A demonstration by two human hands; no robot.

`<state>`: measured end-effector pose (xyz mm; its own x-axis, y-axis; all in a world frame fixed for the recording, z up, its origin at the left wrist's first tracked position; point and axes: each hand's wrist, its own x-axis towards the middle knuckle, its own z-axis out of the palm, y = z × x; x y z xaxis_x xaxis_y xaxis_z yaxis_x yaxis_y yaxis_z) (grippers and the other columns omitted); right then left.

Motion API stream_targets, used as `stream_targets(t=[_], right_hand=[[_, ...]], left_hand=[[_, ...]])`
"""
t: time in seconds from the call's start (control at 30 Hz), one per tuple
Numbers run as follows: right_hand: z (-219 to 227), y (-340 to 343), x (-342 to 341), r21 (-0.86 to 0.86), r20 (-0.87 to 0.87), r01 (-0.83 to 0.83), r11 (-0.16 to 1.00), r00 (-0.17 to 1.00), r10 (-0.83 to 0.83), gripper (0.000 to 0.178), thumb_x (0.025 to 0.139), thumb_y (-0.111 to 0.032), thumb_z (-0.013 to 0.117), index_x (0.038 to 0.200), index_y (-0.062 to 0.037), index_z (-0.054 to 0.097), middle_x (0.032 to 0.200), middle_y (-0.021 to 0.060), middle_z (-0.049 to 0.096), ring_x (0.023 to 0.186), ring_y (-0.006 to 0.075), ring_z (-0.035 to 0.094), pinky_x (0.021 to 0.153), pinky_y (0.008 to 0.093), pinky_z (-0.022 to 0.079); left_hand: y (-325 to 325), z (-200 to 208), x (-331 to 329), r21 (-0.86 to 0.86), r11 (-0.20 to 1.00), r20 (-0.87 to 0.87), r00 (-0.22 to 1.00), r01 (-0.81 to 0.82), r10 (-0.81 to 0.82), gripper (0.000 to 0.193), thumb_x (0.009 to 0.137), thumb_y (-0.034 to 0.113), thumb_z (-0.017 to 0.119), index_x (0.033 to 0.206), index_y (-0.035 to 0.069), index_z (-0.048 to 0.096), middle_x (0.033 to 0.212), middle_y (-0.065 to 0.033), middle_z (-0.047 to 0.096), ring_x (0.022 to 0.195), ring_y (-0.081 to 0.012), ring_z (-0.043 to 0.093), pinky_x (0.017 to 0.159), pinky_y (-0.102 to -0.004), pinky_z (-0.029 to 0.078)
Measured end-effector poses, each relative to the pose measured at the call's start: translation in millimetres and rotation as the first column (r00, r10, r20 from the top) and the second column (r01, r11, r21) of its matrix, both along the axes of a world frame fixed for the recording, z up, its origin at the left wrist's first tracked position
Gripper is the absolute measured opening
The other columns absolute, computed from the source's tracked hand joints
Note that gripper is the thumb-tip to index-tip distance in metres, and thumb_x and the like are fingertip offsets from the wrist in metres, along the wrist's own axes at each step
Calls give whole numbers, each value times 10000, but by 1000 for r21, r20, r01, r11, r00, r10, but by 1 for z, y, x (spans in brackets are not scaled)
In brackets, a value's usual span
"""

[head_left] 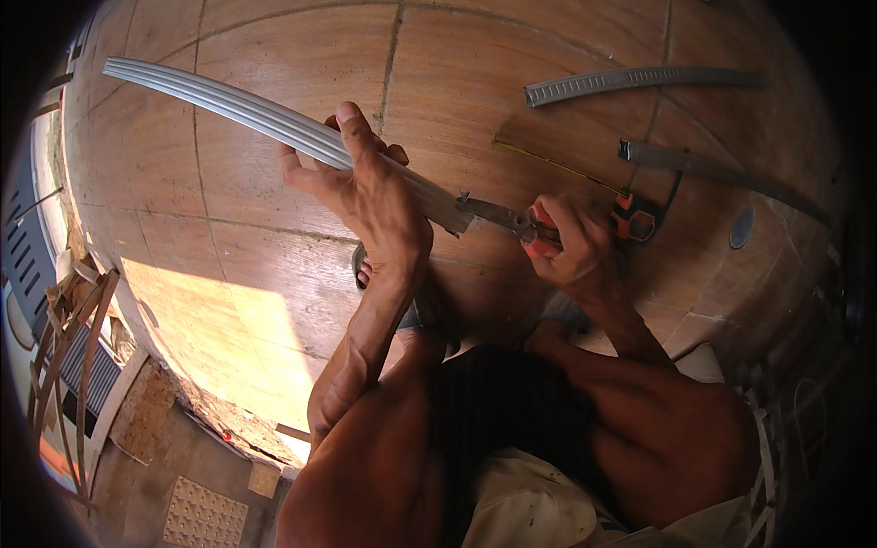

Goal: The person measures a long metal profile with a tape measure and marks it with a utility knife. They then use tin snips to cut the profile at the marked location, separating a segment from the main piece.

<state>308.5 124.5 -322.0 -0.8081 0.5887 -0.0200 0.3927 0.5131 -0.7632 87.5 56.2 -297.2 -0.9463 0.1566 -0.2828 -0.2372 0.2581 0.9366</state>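
My left hand (370,196) grips a long grey metal profile strip (228,110) that runs from the upper left down to its cut end near the middle. My right hand (571,242) is closed on the red handles of a pair of pliers (512,219), whose jaws bite the end of the strip. Both hands hover above a brown tiled floor (274,274). My foot shows just under the left hand.
Two more grey metal strips lie on the floor, one at the upper right (630,82) and one at the right (713,169). A tape measure (635,217) with its yellow blade pulled out lies behind my right hand. The floor's edge drops off at the lower left, with rubble and metal rods.
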Motion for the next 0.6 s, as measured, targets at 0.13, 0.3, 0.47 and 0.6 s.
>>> stream_targets(t=[0.13,0.3,0.47,0.6], right_hand=[[-7,-1,0,-73,-6,28,997,1000,-28,403,738,-26,857,1087,-4,657,905,127,709,759,297,712,666,395,580],[18,2,-12,-552,264,109,827,963,49,291,928,-277,800,962,-8,694,699,99,643,637,216,632,634,331,524],[11,8,0,-882,314,209,423,930,193,435,1004,-435,724,1104,-12,738,753,52,657,711,160,628,729,337,534],[18,11,7,-869,187,94,486,971,146,459,1045,-425,678,1294,-40,696,982,55,696,913,151,646,878,334,525]], left_hand=[[-2,-1,0,41,999,30,1000,4,-5,841,1087,393,637,1567,-2,71,1103,-144,547,814,-140,587,683,-296,561],[-1,-1,-4,87,996,81,996,24,-32,685,1078,387,645,1465,19,216,1075,-124,539,809,-139,585,668,-304,560],[2,1,-10,274,961,157,988,-37,-7,512,1066,360,634,1344,23,366,1080,-106,538,855,-156,588,668,-312,557],[5,0,-15,443,887,294,956,-131,-5,323,1057,302,612,1226,46,509,1152,-86,567,920,-160,571,730,-320,536]])
